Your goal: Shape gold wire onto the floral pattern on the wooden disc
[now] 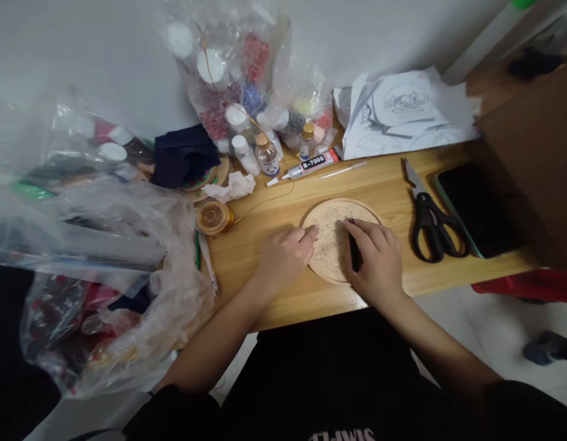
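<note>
A round wooden disc (332,217) with a fine line drawing lies flat on the wooden table (384,184). My left hand (283,254) rests on the disc's left edge, fingertips pressing it down. My right hand (375,260) grips a thin black pen (354,251), whose tip touches the drawing near the disc's middle.
Black scissors (430,220) and a dark phone (476,211) lie to the right. A B-7000 glue tube (311,164), small bottles (267,154), a gold wire spool (213,217), paper sketches (403,113) and bags of beads (237,79) crowd the back. Big plastic bags (95,263) fill the left.
</note>
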Motion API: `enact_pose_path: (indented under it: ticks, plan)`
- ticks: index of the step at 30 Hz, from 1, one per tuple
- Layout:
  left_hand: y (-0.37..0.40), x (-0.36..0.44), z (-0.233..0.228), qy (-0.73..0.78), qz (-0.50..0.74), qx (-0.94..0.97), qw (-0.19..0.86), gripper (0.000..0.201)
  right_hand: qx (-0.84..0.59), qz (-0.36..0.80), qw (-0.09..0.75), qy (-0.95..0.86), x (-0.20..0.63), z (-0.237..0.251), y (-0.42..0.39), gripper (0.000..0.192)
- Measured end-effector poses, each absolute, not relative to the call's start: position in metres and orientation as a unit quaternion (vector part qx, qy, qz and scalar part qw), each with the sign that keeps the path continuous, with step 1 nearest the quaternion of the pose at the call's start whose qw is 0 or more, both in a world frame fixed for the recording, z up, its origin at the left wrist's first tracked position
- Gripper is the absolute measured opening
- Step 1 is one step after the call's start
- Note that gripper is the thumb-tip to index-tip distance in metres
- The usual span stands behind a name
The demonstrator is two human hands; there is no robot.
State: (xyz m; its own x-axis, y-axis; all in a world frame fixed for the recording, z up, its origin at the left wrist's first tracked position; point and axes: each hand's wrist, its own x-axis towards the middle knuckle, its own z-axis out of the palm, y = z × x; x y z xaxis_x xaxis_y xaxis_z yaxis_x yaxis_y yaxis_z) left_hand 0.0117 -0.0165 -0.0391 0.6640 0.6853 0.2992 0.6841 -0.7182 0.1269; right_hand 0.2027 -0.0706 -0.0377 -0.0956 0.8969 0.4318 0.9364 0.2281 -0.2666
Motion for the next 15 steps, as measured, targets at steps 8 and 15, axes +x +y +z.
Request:
enact_pose_path:
  ticks: [8, 15]
  plan:
    - [-0.0175, 0.0133, -0.0388, 0.407, 0.157, 0.9, 0.007, 0.033, -0.623, -0.043, 0.246, -0.741, 0.2023, -0.0358, -0.071, 0.038]
    - [-0.0162, 0.0111, -0.0326, 0.41, 0.13, 0.901, 0.055, 0.034, -0.623, -0.044, 0.236, -0.745, 0.202, -0.0343, -0.0703, 0.037]
